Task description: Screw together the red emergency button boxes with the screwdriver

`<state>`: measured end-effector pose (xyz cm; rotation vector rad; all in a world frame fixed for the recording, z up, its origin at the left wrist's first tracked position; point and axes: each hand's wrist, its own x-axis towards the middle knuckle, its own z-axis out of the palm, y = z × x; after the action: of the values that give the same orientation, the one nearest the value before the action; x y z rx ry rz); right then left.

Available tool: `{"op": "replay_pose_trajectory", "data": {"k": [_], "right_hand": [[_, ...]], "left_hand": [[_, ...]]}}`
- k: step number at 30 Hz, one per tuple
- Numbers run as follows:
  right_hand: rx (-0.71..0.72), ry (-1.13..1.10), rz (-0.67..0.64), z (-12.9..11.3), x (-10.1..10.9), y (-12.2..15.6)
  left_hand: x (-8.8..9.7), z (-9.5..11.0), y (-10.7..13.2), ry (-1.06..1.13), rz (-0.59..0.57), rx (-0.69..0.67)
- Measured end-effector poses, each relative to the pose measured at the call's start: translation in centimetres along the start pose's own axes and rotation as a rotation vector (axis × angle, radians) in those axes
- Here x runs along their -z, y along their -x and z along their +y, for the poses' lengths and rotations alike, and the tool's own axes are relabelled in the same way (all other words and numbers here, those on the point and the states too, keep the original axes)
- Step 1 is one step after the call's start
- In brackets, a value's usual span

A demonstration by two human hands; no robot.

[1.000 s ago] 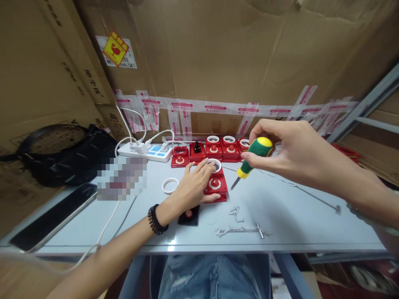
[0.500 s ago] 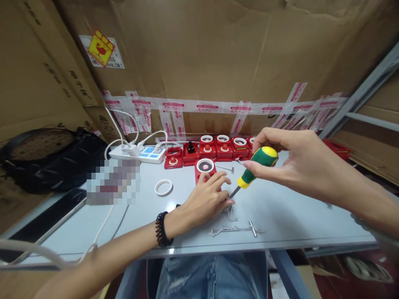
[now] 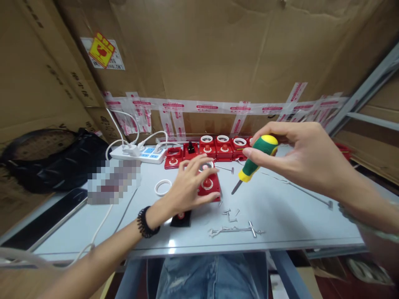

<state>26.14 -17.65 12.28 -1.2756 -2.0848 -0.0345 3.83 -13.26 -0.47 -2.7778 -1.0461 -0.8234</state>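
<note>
A screwdriver (image 3: 259, 158) with a green and yellow handle is gripped in my right hand (image 3: 296, 155); its dark tip points down and left, above the table and apart from anything. Spread fingers of my left hand (image 3: 190, 187) reach over a red box-like unit (image 3: 214, 187) with a red dome and a white ring, covering part of it; whether they press on it I cannot tell. Several loose screws (image 3: 230, 216) lie in front of the unit. A small black piece (image 3: 181, 219) with a red mark lies below my left hand.
Several similar red units (image 3: 218, 149) line the table's back. A white ring (image 3: 163, 187), a power strip (image 3: 139, 153) with cables, a dark phone-like slab (image 3: 46, 216) and a black bag (image 3: 56, 160) are at left. A thin metal T-bar (image 3: 233, 229) lies near the front edge.
My left hand has shifted left and up, its fingers spreading and uncovering the red dome and the black piece. The screwdriver has lifted slightly away from the unit's corner.
</note>
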Motion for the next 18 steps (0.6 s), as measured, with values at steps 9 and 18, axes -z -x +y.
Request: {"op": "replay_pose_trajectory", "data": {"k": [9, 18], "right_hand": [[0.133, -0.218, 0.095, -1.6, -5.3, -2.5], [0.172, -0.182, 0.083, -1.6, -8.1, -3.0]], "left_hand": [[-1.2, -4.8, 1.4, 0.350, -0.192, 0.123], [-2.7, -4.2, 1.0, 0.364, -0.009, 0.142]]}}
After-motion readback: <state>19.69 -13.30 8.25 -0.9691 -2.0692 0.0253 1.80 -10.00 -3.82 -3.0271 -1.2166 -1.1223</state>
